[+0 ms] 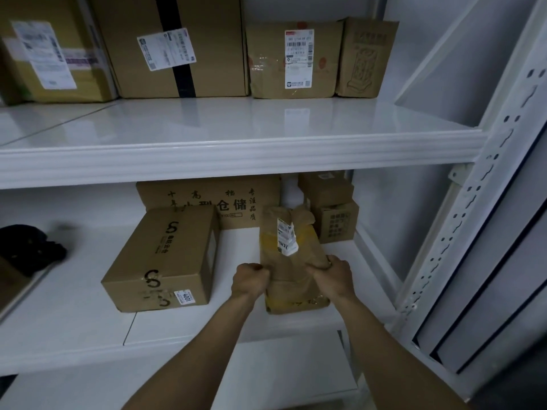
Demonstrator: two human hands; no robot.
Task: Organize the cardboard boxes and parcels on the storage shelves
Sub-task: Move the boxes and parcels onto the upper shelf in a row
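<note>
A crumpled brown paper parcel with a white label lies on the lower white shelf, near its front edge. My left hand grips the parcel's left side and my right hand grips its right side, both with fingers closed on the paper. To the left of the parcel sits a long cardboard box with black logos. Behind it a wide printed box stands against the back wall, and two small stacked boxes fill the back right corner.
The upper shelf holds several labelled cardboard boxes along the back. A black object lies at the lower shelf's left. A perforated white upright post stands on the right. Another shelf shows below.
</note>
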